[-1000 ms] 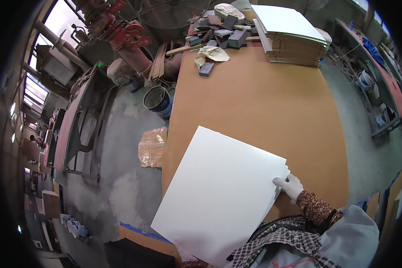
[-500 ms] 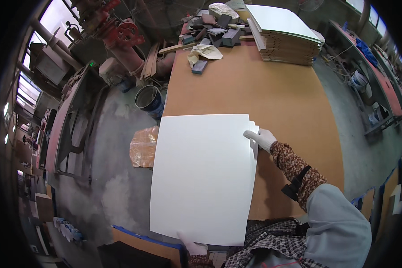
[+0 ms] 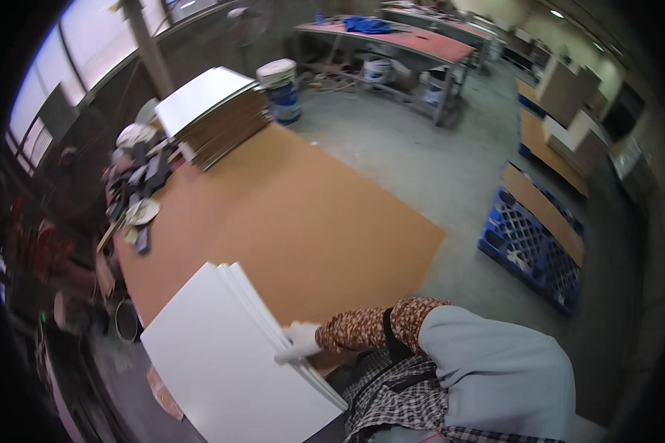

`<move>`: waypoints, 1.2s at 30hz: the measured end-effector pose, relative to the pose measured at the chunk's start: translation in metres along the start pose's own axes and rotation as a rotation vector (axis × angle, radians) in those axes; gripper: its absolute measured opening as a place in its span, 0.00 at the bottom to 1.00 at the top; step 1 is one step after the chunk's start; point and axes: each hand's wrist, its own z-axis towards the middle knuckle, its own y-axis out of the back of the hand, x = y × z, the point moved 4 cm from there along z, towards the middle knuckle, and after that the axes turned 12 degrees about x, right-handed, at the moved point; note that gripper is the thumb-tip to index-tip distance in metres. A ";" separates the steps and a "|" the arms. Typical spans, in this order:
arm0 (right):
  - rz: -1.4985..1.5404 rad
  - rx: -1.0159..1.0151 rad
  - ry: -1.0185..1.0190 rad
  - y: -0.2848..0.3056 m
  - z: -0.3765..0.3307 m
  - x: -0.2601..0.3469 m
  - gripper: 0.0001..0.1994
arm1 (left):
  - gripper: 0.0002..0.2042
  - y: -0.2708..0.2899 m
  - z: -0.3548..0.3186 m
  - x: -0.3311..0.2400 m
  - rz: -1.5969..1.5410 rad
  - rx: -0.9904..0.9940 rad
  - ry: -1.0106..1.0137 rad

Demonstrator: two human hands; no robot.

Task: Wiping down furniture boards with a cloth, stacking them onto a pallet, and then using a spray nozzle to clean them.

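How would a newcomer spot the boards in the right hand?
Find the big brown table. At its near end, the gloved right hand holds several white boards. Unlike the brown-sided stack at the far end, these have white edges.

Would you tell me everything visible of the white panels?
The white panels are flat, smooth, straight-edged sheets, stacked with their right edges stepped. They look stiff; the material is unclear. Lying slantwise in view, they hide part of the table and run out at the bottom. The gloved right hand grips their right side.
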 end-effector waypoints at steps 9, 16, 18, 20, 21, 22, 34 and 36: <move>0.246 0.293 -0.082 -0.130 -0.102 -0.034 0.37 | 0.41 -0.035 0.048 -0.064 0.281 0.516 -0.132; 0.423 0.129 -0.104 -0.157 -0.096 -0.035 0.34 | 0.37 -0.034 0.107 -0.073 0.327 0.807 -0.116; 0.320 0.106 -0.215 -0.159 -0.094 -0.030 0.36 | 0.36 -0.027 0.132 -0.070 0.302 0.892 -0.096; 0.393 0.003 -0.168 -0.164 -0.101 -0.017 0.37 | 0.35 -0.022 0.152 -0.063 0.262 0.977 -0.067; 0.378 -0.056 -0.184 -0.164 -0.105 -0.008 0.38 | 0.34 -0.023 0.158 -0.056 0.229 1.020 -0.059; 0.421 -0.109 -0.180 -0.172 -0.100 -0.017 0.39 | 0.31 -0.035 0.139 -0.059 0.190 1.082 -0.087; 0.973 -0.223 0.014 -0.200 -0.083 -0.022 0.35 | 0.27 -0.031 0.101 -0.046 -0.161 1.277 -0.017; 0.975 -0.267 0.001 -0.195 -0.097 -0.011 0.34 | 0.31 -0.046 0.070 -0.061 -0.193 1.230 0.048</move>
